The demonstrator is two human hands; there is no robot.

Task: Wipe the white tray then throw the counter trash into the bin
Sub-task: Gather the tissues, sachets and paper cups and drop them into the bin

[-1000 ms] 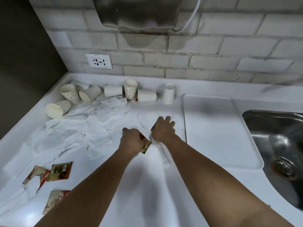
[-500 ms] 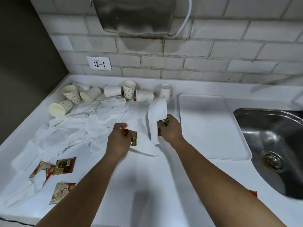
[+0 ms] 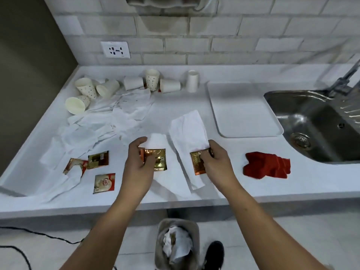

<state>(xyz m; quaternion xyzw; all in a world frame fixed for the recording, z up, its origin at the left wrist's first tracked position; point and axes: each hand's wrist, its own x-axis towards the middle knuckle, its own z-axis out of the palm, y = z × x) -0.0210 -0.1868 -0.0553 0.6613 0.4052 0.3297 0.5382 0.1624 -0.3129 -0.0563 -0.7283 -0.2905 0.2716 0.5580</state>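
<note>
The trash in hand comes first: the left hand (image 3: pixel 139 166) pinches a gold sachet (image 3: pixel 158 159) together with a white tissue (image 3: pixel 158 141), fingers curled round both, and the right hand (image 3: pixel 216 162) is clamped on a copper-coloured sachet (image 3: pixel 197 165) and a long tissue (image 3: pixel 189 129) whose long axis runs from far to near, its near end hanging close to the bench (image 3: pixel 233 190) edge. The bin (image 3: pixel 191 228) stands on the floor just below that near edge, between the two forearms and nearer to the person than either hand – so the coming move is, I judge, a pull back toward the body and a drop downward, with neither hand clearly closer. The bin already holds crumpled paper. The white tray (image 3: pixel 243 112) lies flat to the far right of the hands, bare on top, just left of the sink (image 3: pixel 315 123); a red cloth (image 3: pixel 266 166) sits crumpled on the bench right of the right hand. Left of the hands three more sachets (image 3: pixel 104 183) lie flat, a spread of loose tissues (image 3: pixel 109 121) lies beyond them, and paper cups (image 3: pixel 85 90), most on their sides, line the far left – much of the clearing is not yet done.
</note>
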